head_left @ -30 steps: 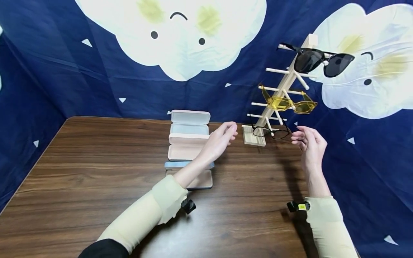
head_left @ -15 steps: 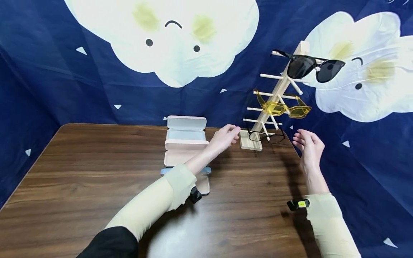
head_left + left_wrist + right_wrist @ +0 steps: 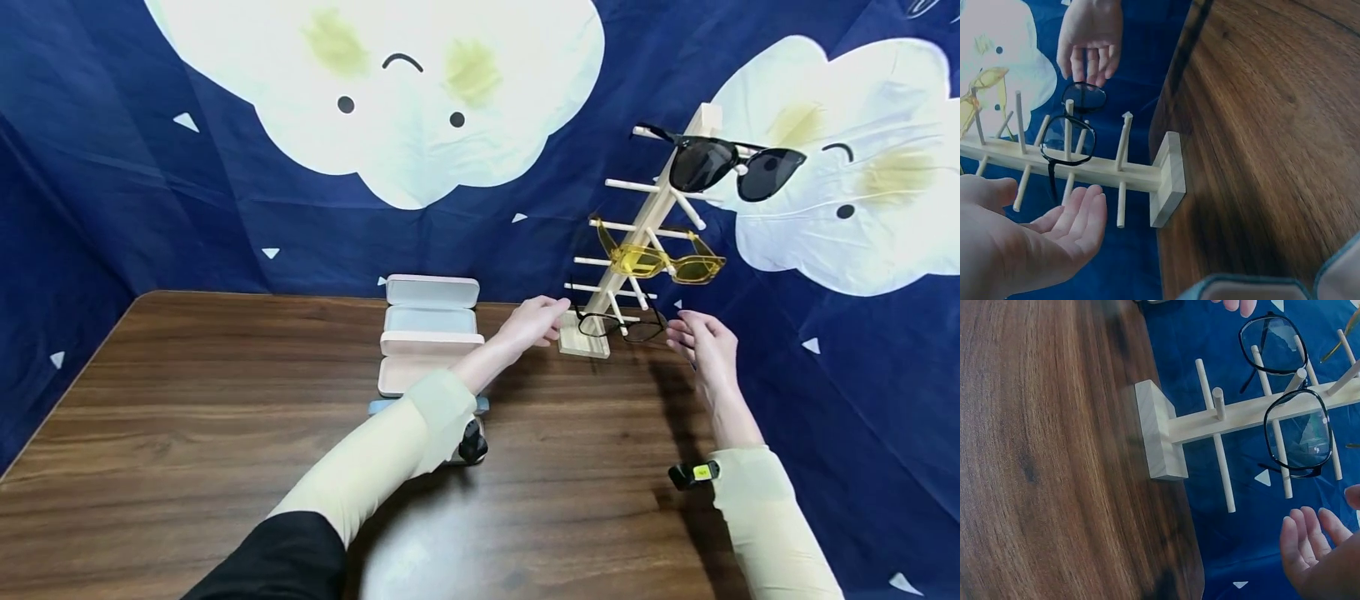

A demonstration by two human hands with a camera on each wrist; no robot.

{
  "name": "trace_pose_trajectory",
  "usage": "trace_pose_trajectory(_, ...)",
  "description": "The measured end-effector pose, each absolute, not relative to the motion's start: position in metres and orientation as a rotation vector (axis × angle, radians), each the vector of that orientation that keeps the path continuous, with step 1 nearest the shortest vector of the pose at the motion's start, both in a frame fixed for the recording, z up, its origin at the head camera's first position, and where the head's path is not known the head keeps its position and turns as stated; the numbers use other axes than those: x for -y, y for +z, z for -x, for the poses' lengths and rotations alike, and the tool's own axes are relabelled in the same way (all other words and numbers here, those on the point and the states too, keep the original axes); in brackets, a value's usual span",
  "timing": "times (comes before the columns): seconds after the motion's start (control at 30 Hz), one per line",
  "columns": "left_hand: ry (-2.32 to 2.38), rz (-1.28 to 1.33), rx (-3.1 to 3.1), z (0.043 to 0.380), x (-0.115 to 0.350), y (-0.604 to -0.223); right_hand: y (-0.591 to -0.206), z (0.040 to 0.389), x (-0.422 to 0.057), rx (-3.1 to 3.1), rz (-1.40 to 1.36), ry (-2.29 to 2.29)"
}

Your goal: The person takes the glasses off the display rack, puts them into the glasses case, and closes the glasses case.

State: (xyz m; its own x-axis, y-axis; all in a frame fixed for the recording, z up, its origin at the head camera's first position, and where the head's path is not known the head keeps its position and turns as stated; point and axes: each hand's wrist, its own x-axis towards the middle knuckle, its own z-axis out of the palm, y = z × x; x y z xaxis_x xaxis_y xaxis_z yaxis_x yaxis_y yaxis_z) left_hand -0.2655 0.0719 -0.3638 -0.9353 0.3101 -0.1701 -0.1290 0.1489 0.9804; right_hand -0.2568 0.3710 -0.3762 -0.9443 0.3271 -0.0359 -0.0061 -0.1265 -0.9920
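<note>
A pair of black-framed eyeglasses [image 3: 643, 332] with clear lenses hangs on the lower pegs of a wooden eyewear stand [image 3: 657, 208]. To the left of these glasses is my left hand [image 3: 531, 323], its fingers loosely bent and apart from the frame in the left wrist view. My right hand [image 3: 708, 350] is close to their right side, palm facing inward with fingers extended. In the right wrist view, bare space shows between the right hand [image 3: 1322, 553] and the eyeglasses [image 3: 1300, 431]. Neither hand holds anything.
Yellow-tinted sunglasses [image 3: 697, 268] and black sunglasses [image 3: 701, 164] hang higher on the stand. Opened glasses cases, including a pink one [image 3: 405, 375], stand left of it on the wooden table [image 3: 225, 417], partly behind my left arm. A blue cloth backdrop [image 3: 315, 233] hangs behind.
My left hand has reached rightward to beside the black-framed eyeglasses. The right hand has shifted slightly inward, nearer their other side. The head view has tilted a little, so the scene sits lower.
</note>
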Motion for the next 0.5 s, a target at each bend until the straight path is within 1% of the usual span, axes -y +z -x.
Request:
trace_pose_trajectory(0.23, 1.911, -0.104, -1.997, 0.269, -0.081, -0.371, -0.384, 0.259, -0.374, 2.102, 0.338, 2.223)
trace_pose_trajectory(0.5, 1.943, -0.051, -1.999, 0.275, -0.095, -0.375, -0.371, 0.255, -0.363, 2.157, 0.32, 2.304)
